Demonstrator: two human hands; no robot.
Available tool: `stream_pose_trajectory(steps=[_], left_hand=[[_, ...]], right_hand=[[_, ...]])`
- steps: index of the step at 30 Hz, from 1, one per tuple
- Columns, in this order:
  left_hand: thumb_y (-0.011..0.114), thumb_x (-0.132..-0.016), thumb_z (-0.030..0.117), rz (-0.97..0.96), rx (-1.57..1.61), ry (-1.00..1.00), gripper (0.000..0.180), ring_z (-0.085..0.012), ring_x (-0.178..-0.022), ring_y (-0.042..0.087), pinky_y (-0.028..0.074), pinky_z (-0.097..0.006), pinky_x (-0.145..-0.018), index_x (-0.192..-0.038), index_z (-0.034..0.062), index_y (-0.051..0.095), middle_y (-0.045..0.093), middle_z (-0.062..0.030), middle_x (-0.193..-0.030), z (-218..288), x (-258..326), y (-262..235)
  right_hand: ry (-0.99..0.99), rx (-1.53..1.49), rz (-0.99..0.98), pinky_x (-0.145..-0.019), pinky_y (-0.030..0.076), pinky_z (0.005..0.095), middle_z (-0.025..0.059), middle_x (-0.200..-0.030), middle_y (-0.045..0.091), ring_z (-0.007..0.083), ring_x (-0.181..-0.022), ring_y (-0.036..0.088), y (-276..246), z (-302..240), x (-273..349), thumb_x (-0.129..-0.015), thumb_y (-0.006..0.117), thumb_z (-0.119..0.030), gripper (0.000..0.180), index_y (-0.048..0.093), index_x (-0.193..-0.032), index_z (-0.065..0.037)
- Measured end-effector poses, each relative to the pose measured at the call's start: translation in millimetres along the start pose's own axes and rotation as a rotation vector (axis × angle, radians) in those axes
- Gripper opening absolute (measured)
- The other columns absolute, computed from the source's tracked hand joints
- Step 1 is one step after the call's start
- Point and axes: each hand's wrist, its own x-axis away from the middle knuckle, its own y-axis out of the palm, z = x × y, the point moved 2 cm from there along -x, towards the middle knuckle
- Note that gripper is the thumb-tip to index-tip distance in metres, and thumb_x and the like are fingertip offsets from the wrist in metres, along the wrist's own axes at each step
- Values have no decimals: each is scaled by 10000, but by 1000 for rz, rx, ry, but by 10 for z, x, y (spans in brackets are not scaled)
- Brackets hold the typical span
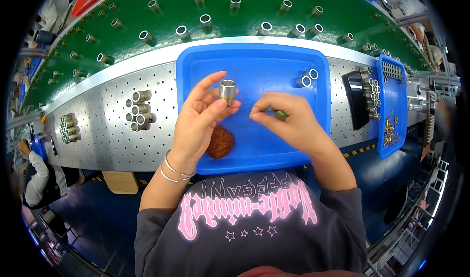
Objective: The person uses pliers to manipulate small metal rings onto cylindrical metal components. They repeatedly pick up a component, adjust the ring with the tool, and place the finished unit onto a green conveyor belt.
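Note:
My left hand (199,116) holds a short silver metal sleeve (227,90) upright between thumb and fingertips, above a blue plastic tray (259,64). My right hand (286,120) is closed on a thin green tool (280,113), of which only a small green bit shows between the fingers. The two hands are close together, a little apart, over the tray's middle. A reddish-brown scouring pad (220,142) lies on the tray just below my left hand. Two more silver sleeves (307,78) lie at the tray's far right.
The tray rests on a perforated metal bench (112,130) with clusters of sleeves (139,111) at left. Behind runs a green belt (161,12) carrying several sleeves. At right stand a narrow blue bin (391,130) and a row of sleeves (373,98). Another person (36,179) sits at far left.

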Motion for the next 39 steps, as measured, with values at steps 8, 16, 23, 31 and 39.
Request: stream_pose_trajectory(steps=[8,16,23,31,39], left_hand=[[577,-795,-73,-7,-577,367,533,-204,-981,587,480,-305,-874,-1283,24,387,568,-140,-1070,-3,61,118],[595,-805,-25,-46,-346,227,487,-195,-954,586,481,-303,-870,-1260,20,427,567,-114,-1053,14,74,36],[590,-841,75,-23,-66,15,437,-188,-937,582,461,-309,-857,-1250,21,444,567,-108,-1053,-26,37,14],[551,-840,-7,-76,-155,87,436,-191,-977,577,460,-316,-881,-1258,-2,427,563,-124,-1054,-82,35,29],[549,-829,-37,-124,-180,61,530,-201,-979,577,457,-332,-900,-1316,7,345,559,-132,-1045,-71,49,53]], right_hand=[[106,-155,107,-527,384,234,30,-710,589,68,-632,503,-51,0,-221,-786,652,-141,159,630,-894,-27],[126,-94,127,-542,376,203,12,-642,557,43,-614,473,-59,-29,-251,-792,644,-125,134,610,-790,5],[23,-374,122,-586,423,202,14,-729,586,58,-673,539,-18,-82,-220,-813,620,-71,83,596,-832,6],[74,-598,21,-578,432,196,65,-781,627,62,-675,550,44,-103,-308,-862,568,-92,85,559,-874,-8],[223,-823,156,-414,262,175,91,-821,647,7,-470,335,21,86,-367,-868,571,-160,102,562,-875,-59]])
